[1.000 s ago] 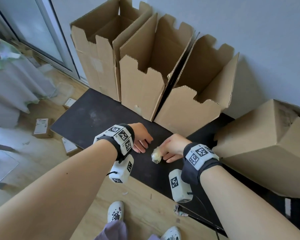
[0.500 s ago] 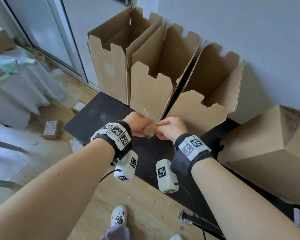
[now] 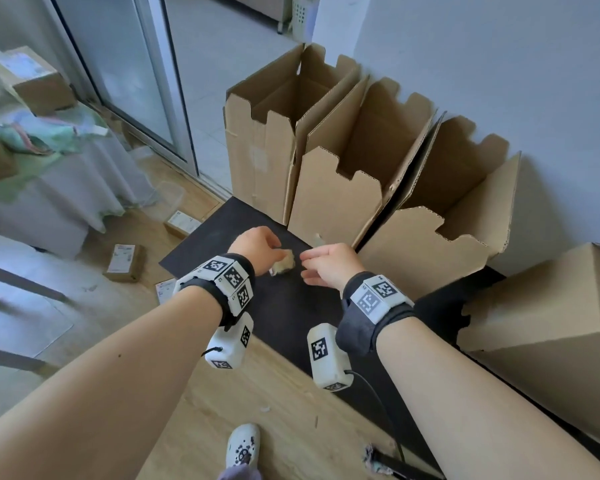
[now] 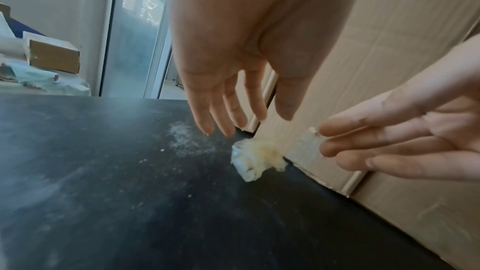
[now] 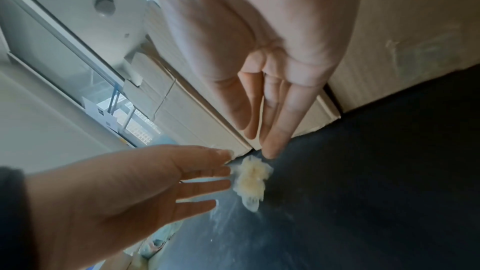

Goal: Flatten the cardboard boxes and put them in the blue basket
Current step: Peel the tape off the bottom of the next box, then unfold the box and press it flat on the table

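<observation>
Both the left hand [image 3: 257, 247] and the right hand [image 3: 329, 265] hang with fingers straight and loose, holding nothing. Between them a crumpled tape wad [image 3: 284, 265] sits on the black mat [image 3: 201, 247]. Just behind stand three opened cardboard boxes [image 3: 336, 199] against the wall; a closed box [image 3: 548, 327] lies to the right.

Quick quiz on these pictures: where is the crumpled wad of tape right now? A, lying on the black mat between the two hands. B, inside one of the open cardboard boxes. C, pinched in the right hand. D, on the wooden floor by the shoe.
A: the crumpled wad of tape lies on the black mat, with the left hand and right hand both open beside it, gripping nothing.
</observation>
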The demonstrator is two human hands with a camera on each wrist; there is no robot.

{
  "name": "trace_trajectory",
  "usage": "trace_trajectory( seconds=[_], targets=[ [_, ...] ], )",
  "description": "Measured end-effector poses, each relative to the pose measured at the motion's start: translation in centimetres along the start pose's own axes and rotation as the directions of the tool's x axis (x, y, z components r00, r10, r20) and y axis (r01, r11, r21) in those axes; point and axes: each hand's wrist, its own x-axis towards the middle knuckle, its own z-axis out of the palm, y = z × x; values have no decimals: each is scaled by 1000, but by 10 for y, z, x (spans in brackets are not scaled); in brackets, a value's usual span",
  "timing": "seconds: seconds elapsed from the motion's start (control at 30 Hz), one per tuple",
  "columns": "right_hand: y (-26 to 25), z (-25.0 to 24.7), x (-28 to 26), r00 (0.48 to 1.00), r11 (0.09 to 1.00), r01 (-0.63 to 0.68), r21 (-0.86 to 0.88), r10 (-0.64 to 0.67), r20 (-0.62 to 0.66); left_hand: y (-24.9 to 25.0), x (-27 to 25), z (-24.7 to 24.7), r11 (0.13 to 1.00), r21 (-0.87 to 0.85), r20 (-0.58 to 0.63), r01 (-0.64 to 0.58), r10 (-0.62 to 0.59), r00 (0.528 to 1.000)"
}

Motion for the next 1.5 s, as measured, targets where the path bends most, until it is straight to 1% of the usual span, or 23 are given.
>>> trace_trajectory(
  seconds=[0.07,0.13,0.2,0.27,0.33,0.43,0.53,0.6,0.67,0.77,0.87,0.93,1.0,1.07,1.1,1.13,1.17,1.23,1.3,1.33,1.37,1.43,1.5],
  targets=[
    [-4,-12,-8,999,999,37,-9,-37,-17,10,-1,-2,998,-45,-115,-43,38,993],
    [-9,-27,-18,995,996,92,-9,-92,-42,28,-8,-8,991,-82,-267,-109,83,960],
    [-13,-44,-30,986,987,154,-37,-156,-64,51,-21,-16,977,-101,-413,-186,129,902],
    [-16,-62,-44,973,976,209,-60,-214,-83,76,-34,-23,952,-131,-518,-278,173,838],
    [-19,-81,-60,962,967,246,-69,-253,-105,100,-46,-28,916,-160,-576,-369,217,788],
    [-25,-114,-84,940,952,303,-38,-305,-155,140,-62,-31,860,-153,-606,-487,308,733],
    [-29,-153,-110,909,933,359,-33,-357,-217,190,-81,-25,809,-146,-605,-569,382,698],
    [-27,-182,-128,888,923,383,-25,-376,-266,225,-97,-15,790,-119,-588,-601,432,684],
    [-20,-213,-148,867,920,391,-19,-375,-329,259,-113,1,772,-103,-539,-627,487,687],
    [-3,-251,-169,829,913,407,-8,-373,-417,293,-126,28,771,-92,-449,-630,532,718],
    [22,-292,-191,762,908,419,-17,-362,-537,321,-136,62,794,-98,-314,-600,547,776],
    [41,-318,-202,691,912,404,-71,-356,-629,333,-138,85,811,-82,-165,-579,562,811],
    [61,-344,-211,577,925,343,-160,-343,-741,342,-137,105,832,-55,-8,-551,552,834],
    [80,-367,-217,468,950,246,-193,-291,-834,347,-137,121,855,-18,106,-518,517,850],
    [89,-378,-220,437,963,202,-177,-250,-864,348,-137,128,865,-1,138,-502,497,857],
    [98,-387,-222,428,976,152,-154,-206,-880,348,-135,134,874,12,159,-486,478,864],
    [107,-396,-223,441,986,91,-139,-165,-882,349,-134,139,883,20,172,-470,460,871],
    [123,-410,-222,522,991,-28,-130,-96,-848,350,-132,147,903,8,192,-430,421,887],
    [134,-417,-218,604,992,-66,-110,-48,-795,352,-129,150,915,-4,207,-404,396,894],
    [138,-419,-216,629,993,-64,-101,-38,-777,353,-129,151,919,-1,214,-394,385,898],
    [139,-420,-214,642,993,-63,-98,-34,-766,354,-128,152,925,-10,223,-381,373,901],
    [140,-422,-213,652,994,-55,-94,-35,-757,357,-127,151,938,-55,252,-342,344,905],
    [139,-422,-211,666,997,-7,-77,-53,-744,358,-127,151,944,-55,264,-326,328,907]
  ],
)
